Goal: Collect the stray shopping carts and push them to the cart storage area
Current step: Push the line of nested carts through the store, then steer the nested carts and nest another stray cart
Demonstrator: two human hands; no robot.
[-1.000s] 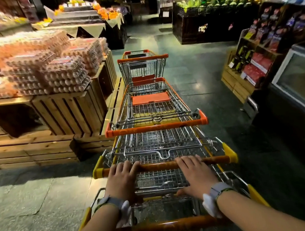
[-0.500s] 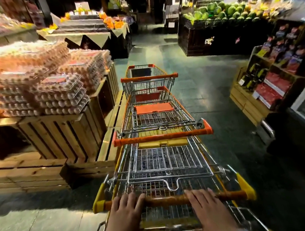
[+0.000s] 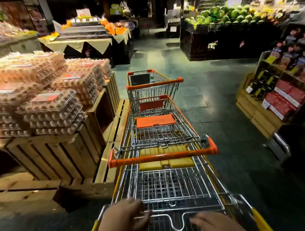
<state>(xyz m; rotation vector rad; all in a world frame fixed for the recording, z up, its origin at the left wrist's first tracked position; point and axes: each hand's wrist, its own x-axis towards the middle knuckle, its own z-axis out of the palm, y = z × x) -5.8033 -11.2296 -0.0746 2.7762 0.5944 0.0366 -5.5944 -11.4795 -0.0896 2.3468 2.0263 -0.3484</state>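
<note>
A row of nested shopping carts runs up the aisle ahead of me. The nearest, yellow-trimmed cart [image 3: 174,186] carries both my hands at its rear. My left hand [image 3: 123,220] and my right hand [image 3: 216,225] lie over its handle, which sits almost hidden at the bottom edge; the fingers reach forward and are blurred. The cart with the orange handle [image 3: 161,156] is nested in front of it. Its nose meets the back of a third, orange-trimmed cart [image 3: 152,85] standing farther up the aisle.
Wooden crates [image 3: 61,155] stacked with egg cartons [image 3: 53,110] line the left, close to the carts. A snack shelf [image 3: 281,98] stands on the right, a watermelon bin [image 3: 230,37] at the back right and a fruit display [image 3: 91,39] behind. Dark tiled floor [image 3: 222,108] lies between.
The cart row has rolled forward and its front has reached the far orange cart. The view tilted up, so my hands sit lower in frame and the wrists are cut off.
</note>
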